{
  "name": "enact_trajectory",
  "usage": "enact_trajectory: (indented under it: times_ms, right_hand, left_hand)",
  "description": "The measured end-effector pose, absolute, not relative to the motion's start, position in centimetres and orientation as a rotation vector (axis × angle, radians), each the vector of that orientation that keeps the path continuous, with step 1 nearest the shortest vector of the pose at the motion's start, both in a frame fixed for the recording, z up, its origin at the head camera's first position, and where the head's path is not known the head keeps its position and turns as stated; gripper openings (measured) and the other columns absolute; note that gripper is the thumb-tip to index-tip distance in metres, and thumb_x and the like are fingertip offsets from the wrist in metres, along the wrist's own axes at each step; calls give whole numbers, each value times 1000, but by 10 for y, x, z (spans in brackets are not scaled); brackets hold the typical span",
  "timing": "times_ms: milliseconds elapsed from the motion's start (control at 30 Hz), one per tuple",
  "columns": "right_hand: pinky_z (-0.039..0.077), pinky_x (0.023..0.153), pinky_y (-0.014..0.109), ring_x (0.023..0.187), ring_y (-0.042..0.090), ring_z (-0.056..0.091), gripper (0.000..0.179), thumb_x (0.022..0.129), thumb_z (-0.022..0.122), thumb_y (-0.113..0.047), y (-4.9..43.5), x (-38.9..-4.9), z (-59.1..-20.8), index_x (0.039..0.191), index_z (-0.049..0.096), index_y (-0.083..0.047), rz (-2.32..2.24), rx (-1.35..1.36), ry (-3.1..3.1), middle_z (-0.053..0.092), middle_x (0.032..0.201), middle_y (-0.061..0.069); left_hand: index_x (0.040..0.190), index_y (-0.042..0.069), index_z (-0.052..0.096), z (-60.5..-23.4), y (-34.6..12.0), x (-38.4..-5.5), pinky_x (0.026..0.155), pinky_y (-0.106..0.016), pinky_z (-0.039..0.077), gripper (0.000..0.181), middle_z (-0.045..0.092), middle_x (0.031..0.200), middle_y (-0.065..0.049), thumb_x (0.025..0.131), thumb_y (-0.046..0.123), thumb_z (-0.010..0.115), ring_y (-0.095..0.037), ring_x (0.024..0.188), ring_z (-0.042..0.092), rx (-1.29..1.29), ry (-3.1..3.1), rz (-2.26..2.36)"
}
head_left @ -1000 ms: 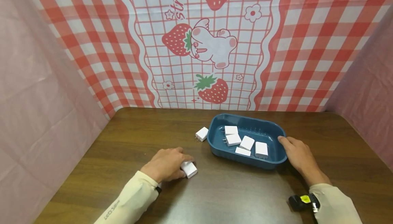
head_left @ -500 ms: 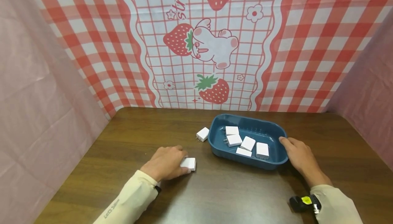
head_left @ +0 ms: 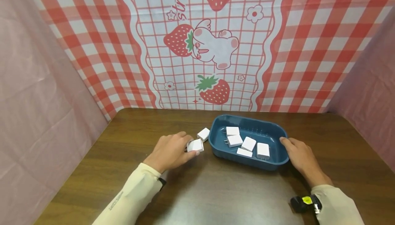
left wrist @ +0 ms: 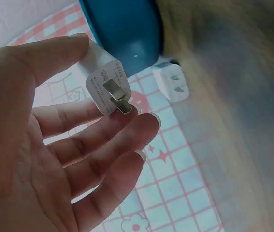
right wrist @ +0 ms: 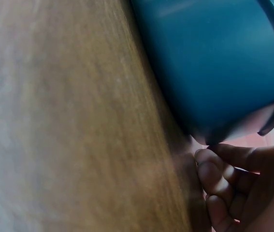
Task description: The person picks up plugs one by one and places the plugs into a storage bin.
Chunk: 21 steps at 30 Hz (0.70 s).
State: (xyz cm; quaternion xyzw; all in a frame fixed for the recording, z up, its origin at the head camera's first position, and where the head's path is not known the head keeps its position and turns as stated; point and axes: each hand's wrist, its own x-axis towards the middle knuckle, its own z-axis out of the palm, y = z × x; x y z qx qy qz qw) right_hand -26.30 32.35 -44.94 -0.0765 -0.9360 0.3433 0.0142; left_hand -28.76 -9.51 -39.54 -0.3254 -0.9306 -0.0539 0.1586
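My left hand (head_left: 171,151) pinches a white USB wall charger (head_left: 195,145) between thumb and fingers, left of the blue plastic basket (head_left: 247,162). In the left wrist view, two flat metal prongs stick out of that held charger (left wrist: 108,87). Beside the basket's left end, a second charger (head_left: 203,134) lies on the table, just behind the held one. Several more white chargers, including one near the right end (head_left: 263,150), lie inside the basket. My right hand (head_left: 300,156) grips the basket's right end, thumb over the rim and fingers curled low outside, as the right wrist view shows.
A brown wooden table (head_left: 216,197) carries everything. Behind it hangs a red-and-white checked cloth (head_left: 105,47) printed with strawberries. Pink cloth (head_left: 46,98) closes off the left side, and more hangs at the right.
The left hand has lifted the charger it was turning on the table and carried it away from me and slightly right, towards the basket. Right hand and basket stay put.
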Motion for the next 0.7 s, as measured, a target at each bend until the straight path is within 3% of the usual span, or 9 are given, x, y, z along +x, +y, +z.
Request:
enact_trajectory:
  times_ms: [700]
  right_hand:
    - [38, 96, 68, 110, 49, 52, 76, 106, 26, -53, 323, -261, -445, 135, 47, 14, 1078, -225, -2914, 53, 129, 36]
  left_hand:
    - [119, 14, 71, -372, -38, -301, 60, -31, 46, 53, 67, 102, -1, 89, 58, 66, -14, 74, 57, -847, -2737, -253]
